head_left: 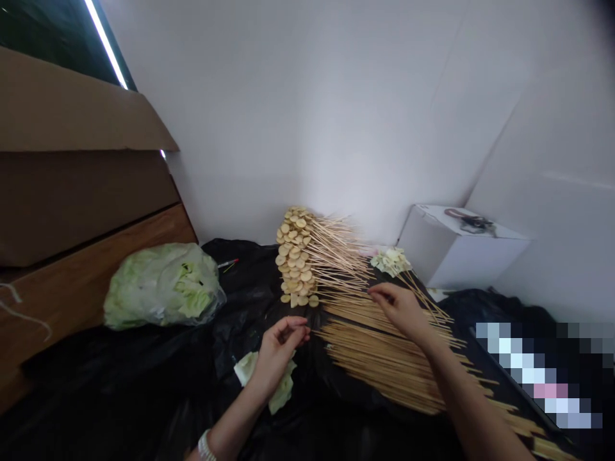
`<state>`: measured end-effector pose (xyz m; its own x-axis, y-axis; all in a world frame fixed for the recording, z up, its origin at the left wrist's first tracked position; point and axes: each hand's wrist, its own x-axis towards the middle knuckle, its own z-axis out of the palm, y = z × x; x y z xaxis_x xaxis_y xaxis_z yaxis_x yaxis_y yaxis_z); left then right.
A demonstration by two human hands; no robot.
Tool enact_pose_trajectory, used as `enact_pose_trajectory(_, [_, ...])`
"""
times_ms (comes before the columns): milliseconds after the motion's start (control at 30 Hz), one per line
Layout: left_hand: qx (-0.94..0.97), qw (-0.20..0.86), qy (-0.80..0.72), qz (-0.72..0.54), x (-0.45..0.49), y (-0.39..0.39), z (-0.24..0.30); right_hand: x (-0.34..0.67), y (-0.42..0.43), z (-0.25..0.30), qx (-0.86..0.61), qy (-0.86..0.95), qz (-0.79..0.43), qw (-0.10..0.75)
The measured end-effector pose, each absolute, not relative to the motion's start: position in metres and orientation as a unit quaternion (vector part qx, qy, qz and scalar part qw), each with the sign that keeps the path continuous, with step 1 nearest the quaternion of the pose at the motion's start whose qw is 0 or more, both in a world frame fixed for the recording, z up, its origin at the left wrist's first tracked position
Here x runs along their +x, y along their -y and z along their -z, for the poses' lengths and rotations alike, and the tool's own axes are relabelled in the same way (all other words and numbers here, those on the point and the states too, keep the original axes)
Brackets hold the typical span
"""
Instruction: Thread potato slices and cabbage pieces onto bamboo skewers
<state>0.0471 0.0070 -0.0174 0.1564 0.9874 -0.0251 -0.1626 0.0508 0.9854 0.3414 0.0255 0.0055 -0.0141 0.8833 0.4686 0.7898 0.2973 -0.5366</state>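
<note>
My left hand [276, 349] is closed, fingertips curled to the thumb, near the tips of a spread of bare wooden skewers [384, 365]. Whatever it may pinch is too small to make out. Pale cabbage leaves [283, 394] lie partly hidden under that wrist. Over the skewers, my right hand [398, 310] has thumb and fingers pressed together, and I cannot make out anything between them. Beyond the hands lies a pile of round pale-yellow slices on skewers [294, 256], sticks pointing right. Skewered cabbage pieces [391, 261] rest at the right, past my right hand.
A clear plastic bag of cabbage [158, 285] sits at the left, beside a large cardboard box [81, 198]. Black plastic sheeting [158, 378] covers the work surface. A white box [456, 246] stands at the back right against the white wall [307, 115].
</note>
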Motion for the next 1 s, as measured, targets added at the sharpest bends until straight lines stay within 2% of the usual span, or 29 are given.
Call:
enact_pose_trajectory(67, [0.501,0.572,-0.429,-0.488,0.049,-0.007,0.019,0.331,-0.019,0.003,-0.591,0.712,-0.121,0.358])
enact_pose_trajectory(167, [0.529,0.547,-0.433,-0.482,0.051,-0.007,0.022,0.333,-0.018,0.017,-0.595,0.719,-0.138,0.332])
enact_pose_trajectory(667, [0.563,0.488,-0.448,-0.495,0.052,-0.007,0.022,0.327,-0.018,0.04,-0.641,0.746,-0.031,0.178])
enact_pose_trajectory(1000, [0.589,0.462,-0.446,-0.49,0.054,-0.001,0.018,0.325,-0.02,0.048,-0.65,0.741,-0.022,0.167])
